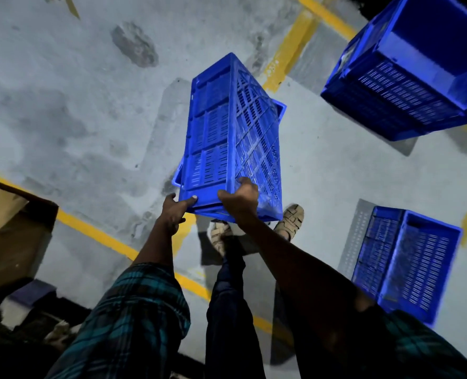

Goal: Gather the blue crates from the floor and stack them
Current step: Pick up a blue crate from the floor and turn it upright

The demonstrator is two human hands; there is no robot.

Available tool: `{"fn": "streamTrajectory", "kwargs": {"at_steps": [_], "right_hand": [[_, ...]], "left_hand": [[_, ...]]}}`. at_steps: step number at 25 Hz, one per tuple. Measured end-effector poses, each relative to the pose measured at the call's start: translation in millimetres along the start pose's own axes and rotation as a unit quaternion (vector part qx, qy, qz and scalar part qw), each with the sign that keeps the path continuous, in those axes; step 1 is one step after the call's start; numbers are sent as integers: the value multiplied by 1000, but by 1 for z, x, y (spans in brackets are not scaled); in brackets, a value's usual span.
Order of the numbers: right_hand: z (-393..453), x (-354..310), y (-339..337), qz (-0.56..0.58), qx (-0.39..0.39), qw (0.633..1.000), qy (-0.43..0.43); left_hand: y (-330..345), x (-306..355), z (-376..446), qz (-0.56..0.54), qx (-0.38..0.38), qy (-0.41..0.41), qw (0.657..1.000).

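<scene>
A slotted blue crate (227, 138) hangs in the air at the centre of the view, tipped on end with its base and one side facing me. My left hand (175, 212) grips its near lower-left corner. My right hand (240, 199) is closed over the near rim beside it. A second blue crate (407, 255) lies on the floor at the lower right. A larger blue crate or stack (407, 77) stands at the upper right, open side up.
The grey concrete floor (76, 105) carries yellow painted lines (98, 233). A brown cardboard box (11, 231) sits at the left edge, with dark clutter below it. My feet in beige shoes (289, 220) stand under the held crate.
</scene>
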State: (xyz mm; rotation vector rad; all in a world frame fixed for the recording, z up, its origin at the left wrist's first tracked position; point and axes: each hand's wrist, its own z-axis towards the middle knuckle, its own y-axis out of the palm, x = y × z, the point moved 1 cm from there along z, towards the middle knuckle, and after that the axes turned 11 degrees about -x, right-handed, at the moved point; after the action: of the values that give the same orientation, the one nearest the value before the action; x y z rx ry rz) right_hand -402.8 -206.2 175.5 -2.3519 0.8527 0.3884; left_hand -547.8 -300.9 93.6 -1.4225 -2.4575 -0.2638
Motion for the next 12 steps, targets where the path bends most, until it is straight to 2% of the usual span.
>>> {"fn": "streamTrajectory", "kwargs": {"at_steps": [6, 12], "right_hand": [[4, 19, -61, 45, 8, 999, 12], [-2, 24, -136, 76, 2, 996, 45]], "left_hand": [[27, -4, -25, 32, -42, 27, 998], [89, 16, -103, 43, -93, 73, 992]]}}
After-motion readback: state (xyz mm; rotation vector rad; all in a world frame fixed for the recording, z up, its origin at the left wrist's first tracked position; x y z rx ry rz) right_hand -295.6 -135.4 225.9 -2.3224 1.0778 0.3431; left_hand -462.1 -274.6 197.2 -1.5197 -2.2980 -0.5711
